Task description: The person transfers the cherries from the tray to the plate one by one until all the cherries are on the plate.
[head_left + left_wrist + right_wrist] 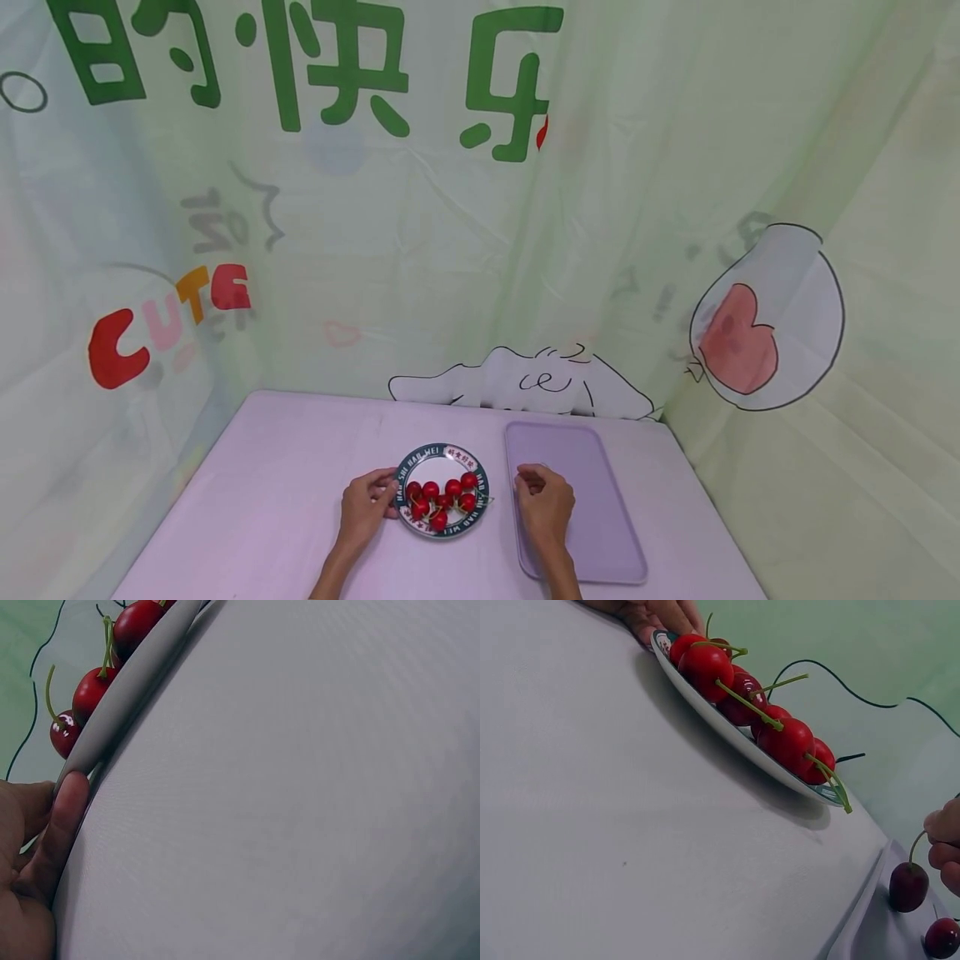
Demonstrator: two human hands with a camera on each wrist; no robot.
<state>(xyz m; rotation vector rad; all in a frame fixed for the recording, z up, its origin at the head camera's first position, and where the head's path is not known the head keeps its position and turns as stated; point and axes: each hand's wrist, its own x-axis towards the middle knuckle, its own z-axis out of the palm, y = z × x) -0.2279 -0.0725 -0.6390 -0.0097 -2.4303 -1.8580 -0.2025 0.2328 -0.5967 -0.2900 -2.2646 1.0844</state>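
A round plate (435, 467) with a dark lettered rim bears several red cherries (438, 521) with green stems. At its left edge, my left hand (365, 507) grips the rim between thumb and fingers; a finger (66, 814) shows against the plate's side in the left wrist view. Over the purple tray (600, 517), my right hand (546, 504) pinches the stem of a dark red cherry (909, 887), which hangs below the fingertips. Another cherry (942, 938) lies in the tray. In the head view the right hand hides both of these.
Plate and tray stand side by side on a pale table (300, 450), a narrow gap between them. Behind and at both sides hangs a printed curtain (450, 275) with green characters and drawings.
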